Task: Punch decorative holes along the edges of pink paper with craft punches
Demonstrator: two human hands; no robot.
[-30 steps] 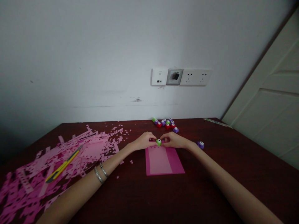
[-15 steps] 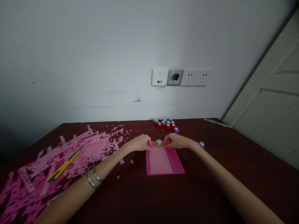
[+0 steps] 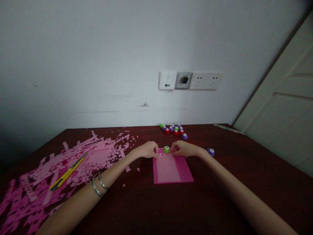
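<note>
Pinching the paper at its two far corners, both hands face each other across one small green punch (image 3: 166,149). The punch sits at the far edge of the deep pink sheet (image 3: 185,172), with a pale pink sheet (image 3: 168,169) on top. It lies to the right of the left hand (image 3: 147,150) and just left of the right hand (image 3: 185,148), which is nearer. Each thumb appears to meet its fingers on the paper; neither hand clasps the punch. The pale sheet's long axis runs from the punch toward the near edge of the bench (image 3: 137,209). Pink scraps (image 3: 97,158) fill its left side.
</note>
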